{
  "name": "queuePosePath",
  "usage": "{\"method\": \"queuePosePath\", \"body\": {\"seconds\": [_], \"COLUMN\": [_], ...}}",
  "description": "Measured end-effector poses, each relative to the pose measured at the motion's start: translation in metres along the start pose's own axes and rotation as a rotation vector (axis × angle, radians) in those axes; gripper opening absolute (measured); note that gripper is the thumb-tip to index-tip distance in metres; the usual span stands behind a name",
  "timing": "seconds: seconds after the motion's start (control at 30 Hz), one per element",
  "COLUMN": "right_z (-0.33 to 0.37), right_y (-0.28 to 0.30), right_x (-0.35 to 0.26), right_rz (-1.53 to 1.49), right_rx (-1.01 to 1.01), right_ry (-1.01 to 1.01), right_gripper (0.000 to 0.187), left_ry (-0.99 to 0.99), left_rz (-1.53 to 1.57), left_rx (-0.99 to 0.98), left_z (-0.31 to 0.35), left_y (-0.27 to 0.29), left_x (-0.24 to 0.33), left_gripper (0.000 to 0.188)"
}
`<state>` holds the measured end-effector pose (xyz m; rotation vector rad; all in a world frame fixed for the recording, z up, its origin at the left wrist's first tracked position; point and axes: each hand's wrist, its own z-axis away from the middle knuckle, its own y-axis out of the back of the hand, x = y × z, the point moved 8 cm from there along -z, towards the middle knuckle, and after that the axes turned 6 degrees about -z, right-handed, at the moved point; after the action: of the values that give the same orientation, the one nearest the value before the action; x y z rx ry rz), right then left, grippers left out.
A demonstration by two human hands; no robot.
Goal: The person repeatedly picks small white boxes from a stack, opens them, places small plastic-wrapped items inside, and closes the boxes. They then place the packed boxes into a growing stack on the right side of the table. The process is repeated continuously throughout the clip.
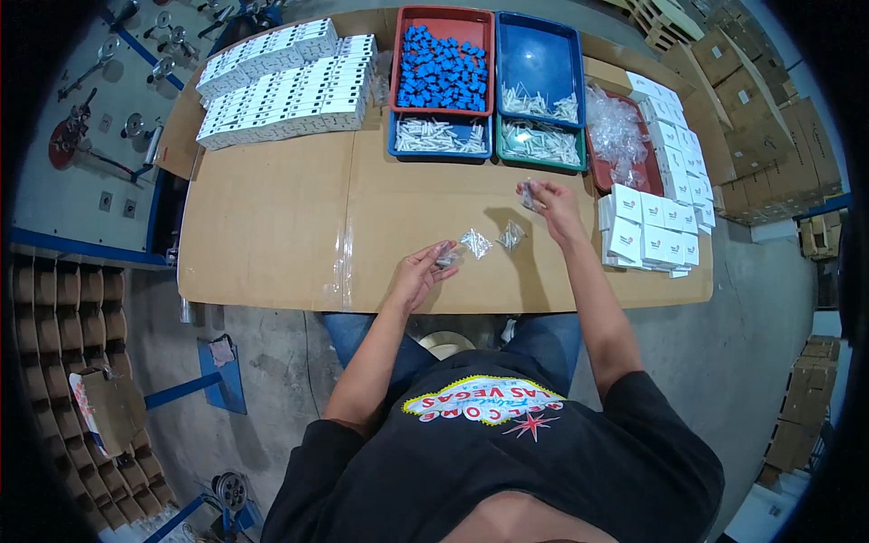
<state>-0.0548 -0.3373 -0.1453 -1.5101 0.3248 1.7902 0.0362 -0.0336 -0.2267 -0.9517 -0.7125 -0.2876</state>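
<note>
My left hand (420, 277) is near the front of the cardboard-covered table, its fingers closed on a small clear plastic bag (447, 260) with small parts inside. Farther back and to the right, my right hand (556, 210) pinches another small clear bag (526, 196), raised a little over the cardboard; its contents are too small to make out. Between the hands lie two more little bags, a bag of silvery pieces (475, 242) and a darker-looking bag (511, 236). They lie apart from each other.
Beyond my hands stand a red tray (396, 63) of blue parts, a blue tray (538, 54) and lower trays of white pins (440, 136). White box stacks (281, 90) fill the far left; more white boxes (647, 231) and a bin of plastic bags (618, 136) stand right.
</note>
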Motion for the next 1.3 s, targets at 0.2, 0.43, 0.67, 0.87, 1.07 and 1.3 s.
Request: {"method": "queuePosePath", "body": {"seconds": [0.2,0.43,0.67,0.87,1.07,1.3], "right_z": [-0.088,-0.156,-0.212,-0.227,-0.198,-0.125], "right_y": [-0.059,-0.117,-0.113,-0.116,-0.092,0.011], "right_x": [-0.013,-0.014,-0.021,-0.039,-0.066,-0.026], "right_rz": [-0.017,0.303,0.69,1.16,1.23,0.499], "right_rx": [-0.008,-0.127,-0.155,-0.214,0.036,0.009], "right_ry": [-0.053,-0.373,-0.321,-0.023,0.184,-0.228], "right_gripper": [0.024,0.04,0.023,0.029,0.047,0.033], "left_ry": [-0.058,-0.144,-0.173,-0.128,-0.152,-0.126], "left_rz": [-0.018,-0.075,-0.067,-0.027,-0.044,-0.069], "left_rx": [0.026,0.103,0.13,0.142,0.097,0.158], "left_z": [-0.006,-0.006,-0.007,-0.008,-0.012,-0.01], "left_y": [0.012,0.02,0.016,0.014,0.015,0.033], "left_x": [-0.012,-0.012,-0.01,-0.012,-0.015,-0.018], "left_gripper": [0.026,0.014,0.014,0.013,0.014,0.019]}}
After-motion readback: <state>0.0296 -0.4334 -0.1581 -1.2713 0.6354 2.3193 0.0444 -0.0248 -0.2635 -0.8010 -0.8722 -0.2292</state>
